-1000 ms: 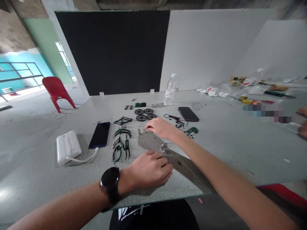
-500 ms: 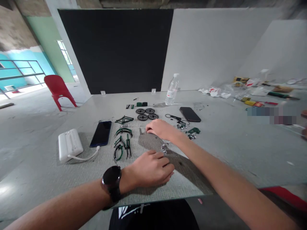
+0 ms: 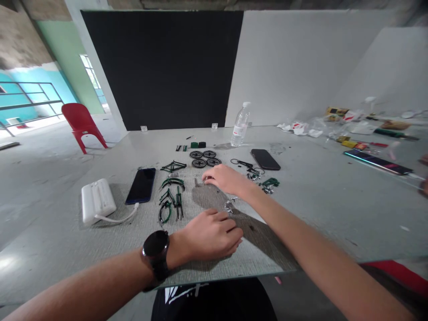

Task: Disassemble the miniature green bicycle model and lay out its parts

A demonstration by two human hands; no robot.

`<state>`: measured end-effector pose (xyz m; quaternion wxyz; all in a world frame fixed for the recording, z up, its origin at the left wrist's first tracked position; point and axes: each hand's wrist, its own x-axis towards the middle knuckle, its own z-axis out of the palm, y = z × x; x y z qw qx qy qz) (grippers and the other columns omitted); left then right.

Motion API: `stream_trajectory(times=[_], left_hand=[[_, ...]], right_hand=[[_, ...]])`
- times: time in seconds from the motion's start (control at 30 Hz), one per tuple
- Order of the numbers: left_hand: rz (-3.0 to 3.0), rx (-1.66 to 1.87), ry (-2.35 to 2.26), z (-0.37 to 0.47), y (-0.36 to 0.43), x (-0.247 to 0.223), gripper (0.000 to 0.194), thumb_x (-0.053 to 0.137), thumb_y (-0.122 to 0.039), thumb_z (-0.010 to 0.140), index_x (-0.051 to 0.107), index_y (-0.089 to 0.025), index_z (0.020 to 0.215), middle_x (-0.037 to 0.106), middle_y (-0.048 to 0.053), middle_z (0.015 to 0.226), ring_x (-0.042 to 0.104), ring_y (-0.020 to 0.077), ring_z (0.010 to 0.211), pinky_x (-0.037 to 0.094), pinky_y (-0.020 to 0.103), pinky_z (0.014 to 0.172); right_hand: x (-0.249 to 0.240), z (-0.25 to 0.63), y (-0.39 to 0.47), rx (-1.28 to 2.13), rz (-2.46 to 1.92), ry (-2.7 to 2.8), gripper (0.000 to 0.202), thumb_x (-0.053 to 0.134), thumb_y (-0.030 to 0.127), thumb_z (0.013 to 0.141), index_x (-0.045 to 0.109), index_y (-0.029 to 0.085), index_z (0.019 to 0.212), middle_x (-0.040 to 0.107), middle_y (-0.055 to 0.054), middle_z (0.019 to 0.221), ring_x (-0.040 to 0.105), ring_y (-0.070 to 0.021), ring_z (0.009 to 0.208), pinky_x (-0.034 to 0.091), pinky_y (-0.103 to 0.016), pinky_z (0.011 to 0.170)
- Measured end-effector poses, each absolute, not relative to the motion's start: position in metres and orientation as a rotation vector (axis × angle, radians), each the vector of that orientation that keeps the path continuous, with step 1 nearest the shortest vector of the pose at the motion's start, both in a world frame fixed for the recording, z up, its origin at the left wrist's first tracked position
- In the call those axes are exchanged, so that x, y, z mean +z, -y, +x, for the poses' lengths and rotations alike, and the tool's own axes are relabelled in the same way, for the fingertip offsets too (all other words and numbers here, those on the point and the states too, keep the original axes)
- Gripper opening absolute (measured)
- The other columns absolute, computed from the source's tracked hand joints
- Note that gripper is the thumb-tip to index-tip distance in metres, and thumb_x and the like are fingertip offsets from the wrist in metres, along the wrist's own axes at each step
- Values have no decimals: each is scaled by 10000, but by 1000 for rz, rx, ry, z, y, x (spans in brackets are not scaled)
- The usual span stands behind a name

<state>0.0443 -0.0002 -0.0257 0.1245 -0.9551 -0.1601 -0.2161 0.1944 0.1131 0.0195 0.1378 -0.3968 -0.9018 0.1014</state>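
Observation:
My left hand (image 3: 210, 234) rests palm down near the table's front edge, fingers curled in and nothing showing in them. Further out, my right hand (image 3: 224, 179) touches the tabletop with its fingertips pinched together; whatever they may hold is too small to make out. Small silvery pieces (image 3: 196, 182) lie just left of those fingertips. A little cluster of shiny metal parts (image 3: 229, 206) sits between my two hands. Left of them are several dark green miniature bicycle parts: a frame (image 3: 173, 166), curved pieces (image 3: 172, 183) and a fork (image 3: 179, 203). Small black spoked wheels (image 3: 199, 163) are grouped beyond my right hand.
A phone (image 3: 141, 186) is cabled to a white power bank (image 3: 98, 201) on the left. Behind stand a water bottle (image 3: 240, 125) and another phone (image 3: 265, 159). Keys (image 3: 246, 164) and green parts (image 3: 270, 183) lie right. Another person's fingers (image 3: 424, 185) show at the right edge.
My right hand has shifted very slightly away from me and to the left, fingertips still low over the table. My left hand has stayed put.

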Motion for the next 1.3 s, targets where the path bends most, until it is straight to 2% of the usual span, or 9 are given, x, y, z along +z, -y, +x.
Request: stream_trajectory(times=[0.43,0.63,0.8,0.87,1.03,1.1,1.2,1.3], left_hand=[[-2779,-634,468,44,0,-24,215,466,-272,1004,579,-176,848,632,11,771,581,172,747,436,335,616],[-2776,-635,460,44,1,-26,203,483,-271,995,586,-175,849,623,13,760,579,174,744,437,329,609],[-2758,-633,490,43,2,-16,245,473,-295,1007,594,-174,832,620,19,751,585,175,725,442,314,592],[-2742,-597,610,38,-6,-5,265,471,-336,1021,627,-169,887,642,31,801,602,184,759,472,321,633],[-2657,-458,1028,17,-58,15,215,521,-312,1021,684,-194,1099,704,44,1004,620,220,986,501,375,852],[-2666,-369,1033,12,-80,14,179,571,-296,996,711,-207,1065,710,39,973,622,215,981,487,377,885],[-2615,-289,1027,13,-98,8,119,621,-243,956,734,-211,978,713,44,935,615,238,975,481,371,837],[-2591,-287,1007,18,-101,4,139,615,-180,942,722,-193,854,705,47,877,610,234,942,465,354,809]], right_hand=[[11,187,-114,284,-1121,2655,209,571,149,888,762,220,841,699,-51,743,590,-175,706,382,-333,682],[14,187,-113,282,-1120,2636,211,580,167,887,773,234,836,722,-49,773,616,-190,735,404,-334,693],[31,206,-118,237,-1062,2500,248,526,255,945,773,252,955,759,-39,967,660,-195,847,454,-338,755],[37,220,-122,146,-1108,2409,252,520,272,949,766,242,996,758,-46,994,661,-197,860,461,-346,771],[41,250,-131,61,-1241,2321,239,544,273,922,765,203,979,741,-60,845,634,-186,744,439,-341,701],[40,256,-132,82,-1268,2318,245,539,278,921,763,193,971,735,-63,837,622,-180,727,431,-338,693],[39,259,-132,108,-1296,2315,249,534,288,919,760,196,969,729,-60,828,608,-173,710,424,-336,687],[38,260,-131,124,-1289,2306,249,530,291,921,758,198,962,723,-56,814,603,-169,704,419,-335,683]])
